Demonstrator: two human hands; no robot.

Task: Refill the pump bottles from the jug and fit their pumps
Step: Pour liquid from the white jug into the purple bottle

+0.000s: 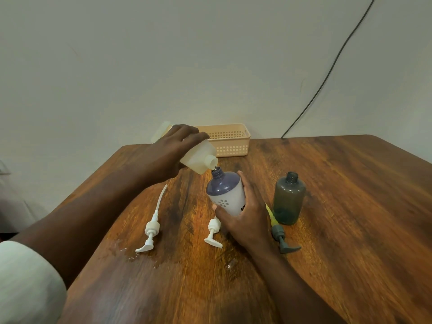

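Tipping the jug (198, 157), left hand (168, 155) fingers wrap it; right hand (245, 218) fingers clasp the purple-and-white bottle (225, 195).

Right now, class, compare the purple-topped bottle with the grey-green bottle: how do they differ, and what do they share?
The purple-topped bottle is tilted in the right hand, while the grey-green bottle stands upright on the table, untouched. The purple-topped bottle has an opaque white body; the grey-green bottle is see-through. The jug, in the left hand, is tipped over the purple-topped bottle only. Both bottles have open necks, with no pump fitted.
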